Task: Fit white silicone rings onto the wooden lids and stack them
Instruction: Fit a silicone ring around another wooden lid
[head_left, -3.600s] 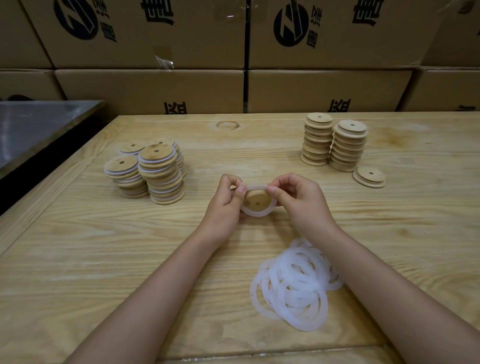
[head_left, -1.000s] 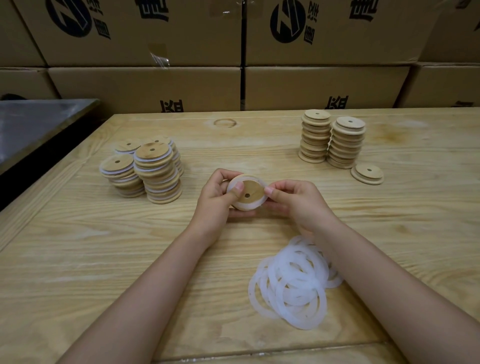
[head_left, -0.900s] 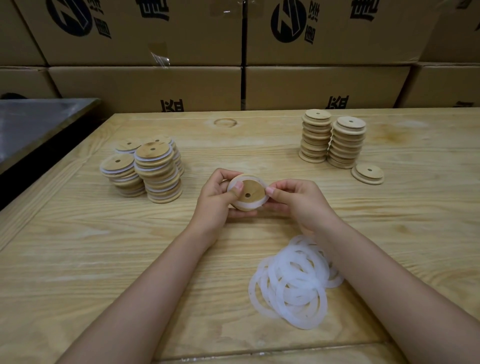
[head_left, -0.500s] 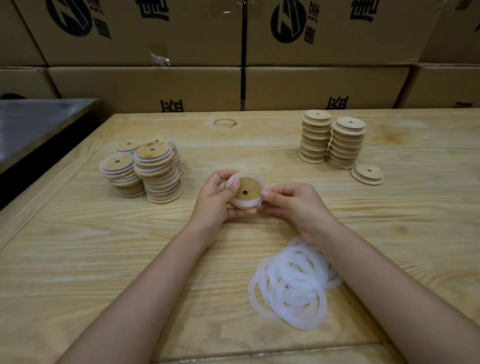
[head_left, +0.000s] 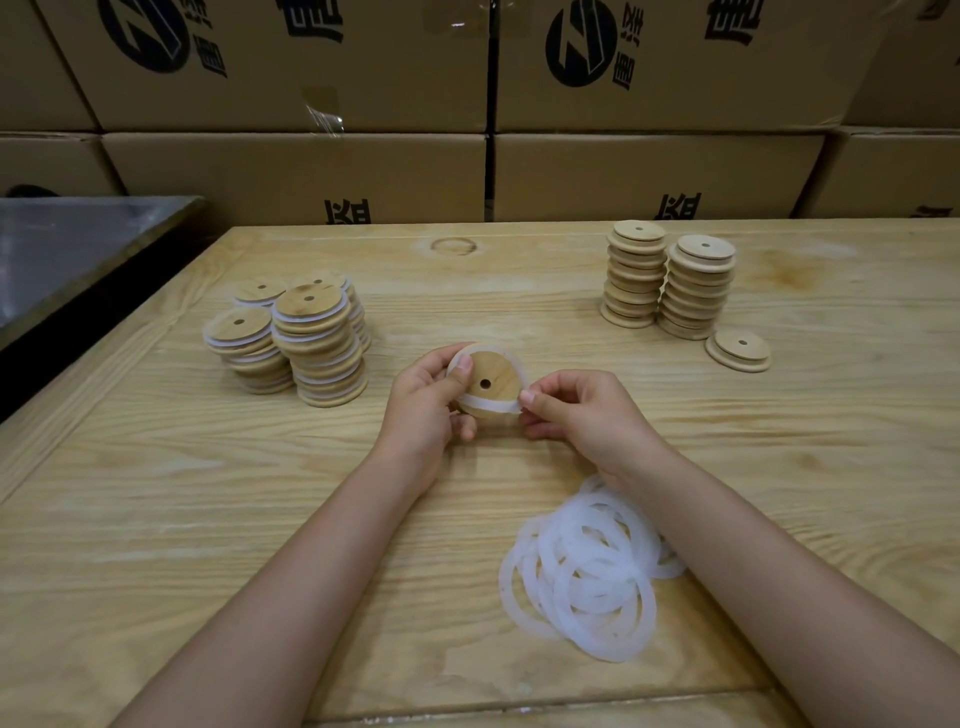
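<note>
Above the middle of the wooden table (head_left: 156, 519) my left hand (head_left: 426, 405) grips a round wooden lid (head_left: 491, 376) with a centre hole, thumb on its face. A white silicone ring (head_left: 491, 405) runs round the lid's rim and across its lower face. My right hand (head_left: 587, 415) pinches that ring at the lid's right edge. Several loose white rings (head_left: 587, 566) lie in a pile in front of my right forearm. Stacks of ringed lids (head_left: 311, 338) stand at the left. Stacks of bare lids (head_left: 670, 280) stand at the right, with a low pile of lids (head_left: 737, 349) beside them.
Cardboard boxes (head_left: 311, 171) form a wall along the table's far edge. A grey metal surface (head_left: 67, 249) lies to the left, beyond a dark gap.
The lid in my hands has turned and tilted a little. The ring now crosses its lower face instead of lying evenly round the rim. My right fingers have shifted to the lid's lower right edge.
</note>
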